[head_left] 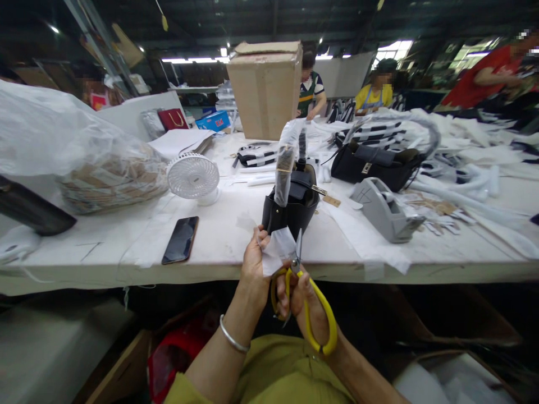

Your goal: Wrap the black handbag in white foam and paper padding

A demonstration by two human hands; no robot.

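Observation:
My left hand [254, 255] is closed on a thin white sheet [278, 247], pinching it at its left edge in front of a black handbag [301, 196]. The bag stands upright near the table's front edge, its raised handle [286, 163] wrapped in clear plastic. My right hand [301, 297] grips yellow-handled scissors [326, 320], fingers in the loops. The scissor blades [298, 249] point up, right beside the sheet; whether they touch it I cannot tell. A brown tag [332, 201] lies to the right of the bag.
Left of the bag are a phone [180, 240] and a white fan [193, 177]. To the right stand a grey tape dispenser [381, 210] and another black handbag [370, 165]. A large cardboard box [265, 92] stands behind. Several people work beyond the table [227, 247].

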